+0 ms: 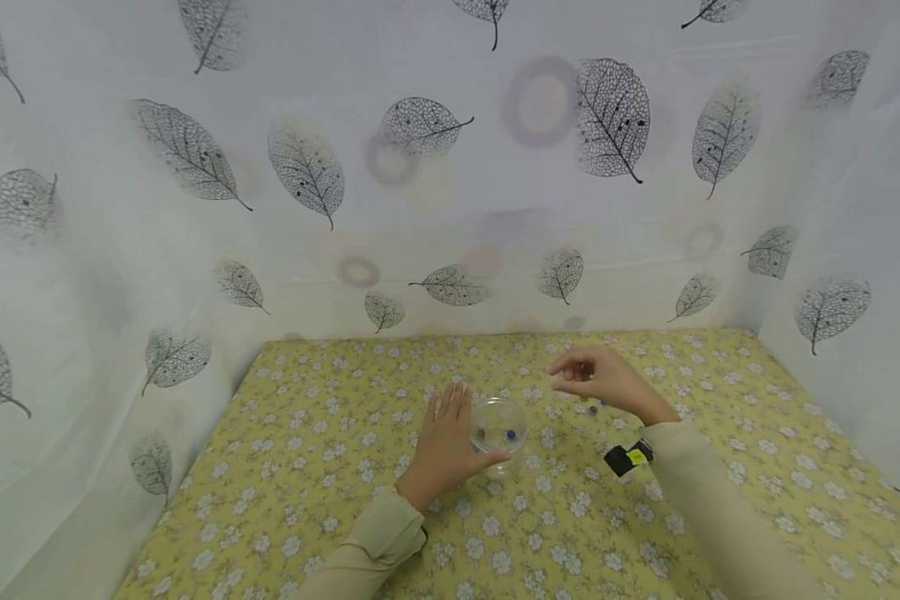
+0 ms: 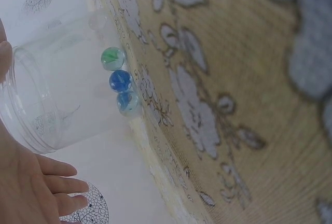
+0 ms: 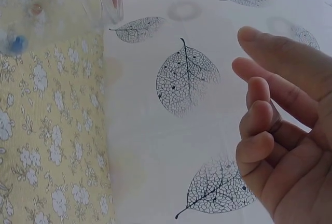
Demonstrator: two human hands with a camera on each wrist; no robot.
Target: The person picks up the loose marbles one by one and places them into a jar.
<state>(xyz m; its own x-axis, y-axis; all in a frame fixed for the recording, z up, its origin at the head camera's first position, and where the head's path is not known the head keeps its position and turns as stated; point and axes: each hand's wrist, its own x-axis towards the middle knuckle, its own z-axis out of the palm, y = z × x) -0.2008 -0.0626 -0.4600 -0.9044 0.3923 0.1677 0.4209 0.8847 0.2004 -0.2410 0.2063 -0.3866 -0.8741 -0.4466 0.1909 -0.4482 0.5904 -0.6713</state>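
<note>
A clear plastic jar (image 1: 499, 408) stands upright on the table with several glass marbles in it. In the left wrist view, a green marble (image 2: 112, 58), a blue marble (image 2: 120, 81) and a light blue marble (image 2: 127, 102) lie at its bottom. My left hand (image 1: 444, 450) is beside the jar, fingers extended along its left side and thumb across the near side. To the right of the jar, my right hand (image 1: 600, 382) hovers above the table, its fingers loosely bent. Thumb and forefinger stand apart with nothing between them in the right wrist view.
Blue marbles (image 1: 592, 410) lie on the table below the right hand. Yellow flowered cloth (image 1: 307, 500) covers the table. A black device with a yellow-green label (image 1: 636, 457) sits at the right wrist. Pale leaf-printed sheets (image 1: 457, 208) hang at the back and sides.
</note>
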